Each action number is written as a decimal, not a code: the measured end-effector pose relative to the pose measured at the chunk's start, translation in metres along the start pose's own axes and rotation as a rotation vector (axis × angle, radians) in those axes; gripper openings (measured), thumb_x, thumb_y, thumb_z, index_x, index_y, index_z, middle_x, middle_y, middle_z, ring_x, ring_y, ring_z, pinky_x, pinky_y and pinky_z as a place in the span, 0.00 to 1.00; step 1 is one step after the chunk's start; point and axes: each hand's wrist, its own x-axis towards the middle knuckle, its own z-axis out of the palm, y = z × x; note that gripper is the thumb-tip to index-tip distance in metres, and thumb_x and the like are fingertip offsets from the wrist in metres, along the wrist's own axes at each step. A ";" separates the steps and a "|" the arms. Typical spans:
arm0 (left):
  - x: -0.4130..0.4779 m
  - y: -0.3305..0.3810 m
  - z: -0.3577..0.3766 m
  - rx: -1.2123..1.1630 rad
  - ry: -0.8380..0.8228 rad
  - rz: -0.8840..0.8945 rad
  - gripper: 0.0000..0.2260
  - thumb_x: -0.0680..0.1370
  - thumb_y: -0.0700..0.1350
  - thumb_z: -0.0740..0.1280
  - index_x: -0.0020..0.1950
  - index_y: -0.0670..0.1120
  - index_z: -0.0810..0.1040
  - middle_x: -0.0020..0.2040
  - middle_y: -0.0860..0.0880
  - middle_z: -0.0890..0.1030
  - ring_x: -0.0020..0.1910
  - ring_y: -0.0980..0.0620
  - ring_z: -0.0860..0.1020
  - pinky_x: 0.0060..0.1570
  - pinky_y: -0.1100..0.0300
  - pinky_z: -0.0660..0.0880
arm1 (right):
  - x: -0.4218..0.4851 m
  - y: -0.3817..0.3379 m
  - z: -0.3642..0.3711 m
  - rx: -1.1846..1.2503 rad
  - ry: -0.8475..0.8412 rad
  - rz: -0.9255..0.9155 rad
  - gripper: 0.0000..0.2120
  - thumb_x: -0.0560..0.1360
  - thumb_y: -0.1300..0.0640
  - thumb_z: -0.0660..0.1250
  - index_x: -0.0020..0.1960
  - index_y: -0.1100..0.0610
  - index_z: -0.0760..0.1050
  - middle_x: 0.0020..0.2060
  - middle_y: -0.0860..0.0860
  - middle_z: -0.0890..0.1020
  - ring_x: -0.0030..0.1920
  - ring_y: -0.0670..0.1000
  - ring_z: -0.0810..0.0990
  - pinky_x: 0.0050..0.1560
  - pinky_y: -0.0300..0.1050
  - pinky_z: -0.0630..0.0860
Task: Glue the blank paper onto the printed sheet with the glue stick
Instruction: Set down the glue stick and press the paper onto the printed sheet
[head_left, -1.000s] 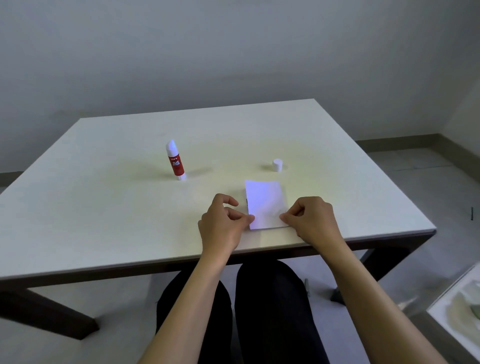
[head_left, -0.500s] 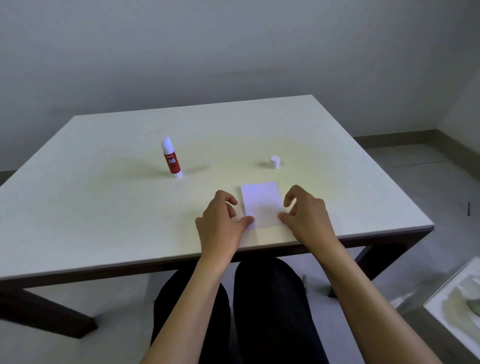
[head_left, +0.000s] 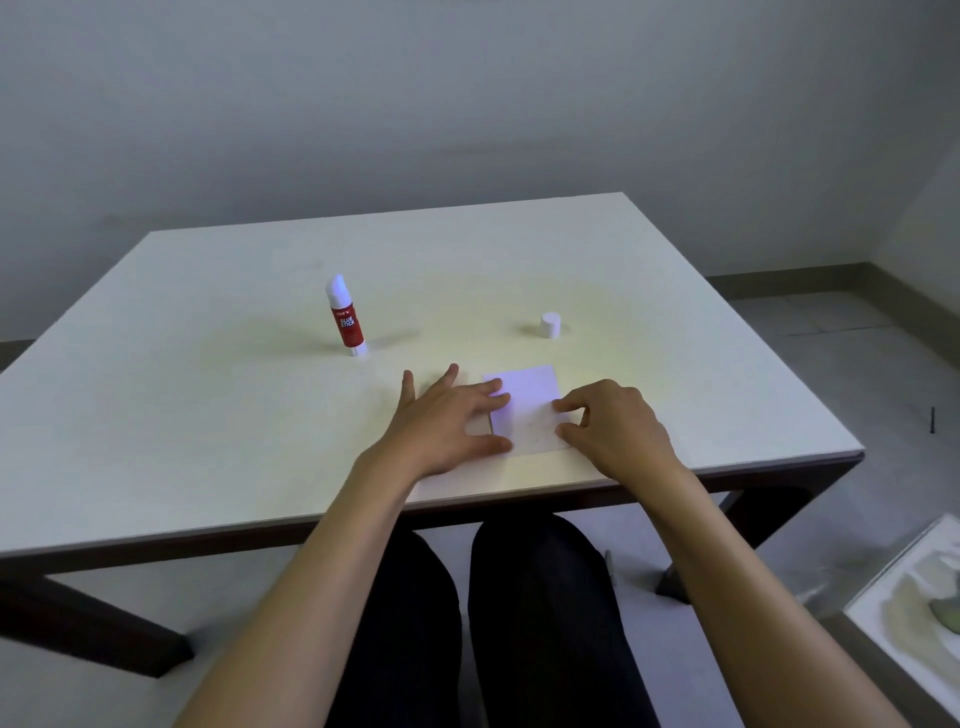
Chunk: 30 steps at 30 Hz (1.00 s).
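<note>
Looks like the late stage: the paper (head_left: 527, 408) is lying flat at lower centre of frame, near the front edge of the table (head_left: 208, 415), and both hands are pressing on it. Left hand (head_left: 447, 421) is sitting w/ fingers spread flat, tips on the paper's left edge, thumb at its lower left corner. Right hand (head_left: 613, 426) is resting curled, fingertips pushing down on the paper's right edge, pinching nothing. A thin dark line is showing along the paper's left side under the left hand, prob. the printed sheet underneath, but can't tell for sure; no print is visible.

Glue stick (head_left: 345, 318) is standing upright, uncapped, left of centre, well apart from the hands. Its cap (head_left: 549, 325) is sitting right of centre, just beyond the paper. Judging by that, gluing is done and smoothing is under way; what's left: finish pressing, maybe recap the stick.

Table is pale, matte, w/ dark legs and underframe. Plain grey wall is filling the upper frame, tiled floor at right, and a tray-like thing is showing at lower right corner, unclear.
</note>
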 end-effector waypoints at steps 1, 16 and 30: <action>0.001 0.001 -0.001 0.012 -0.008 -0.007 0.29 0.72 0.61 0.66 0.72 0.59 0.64 0.76 0.64 0.58 0.78 0.51 0.46 0.72 0.39 0.34 | 0.000 -0.002 -0.002 -0.046 0.002 0.001 0.15 0.74 0.55 0.65 0.60 0.50 0.76 0.49 0.51 0.78 0.53 0.55 0.77 0.44 0.43 0.68; -0.002 0.003 0.012 0.018 0.104 -0.030 0.33 0.72 0.65 0.63 0.74 0.59 0.58 0.76 0.58 0.62 0.78 0.52 0.45 0.72 0.40 0.32 | 0.014 0.005 0.017 -0.516 -0.206 -0.267 0.36 0.73 0.32 0.31 0.77 0.46 0.39 0.77 0.40 0.42 0.77 0.52 0.35 0.68 0.65 0.26; 0.005 -0.011 0.019 -0.072 0.075 -0.027 0.43 0.68 0.68 0.64 0.77 0.58 0.47 0.78 0.61 0.52 0.78 0.53 0.40 0.70 0.41 0.30 | 0.039 0.001 0.010 -0.456 -0.312 -0.338 0.30 0.77 0.35 0.39 0.76 0.42 0.38 0.76 0.37 0.41 0.75 0.48 0.31 0.68 0.63 0.24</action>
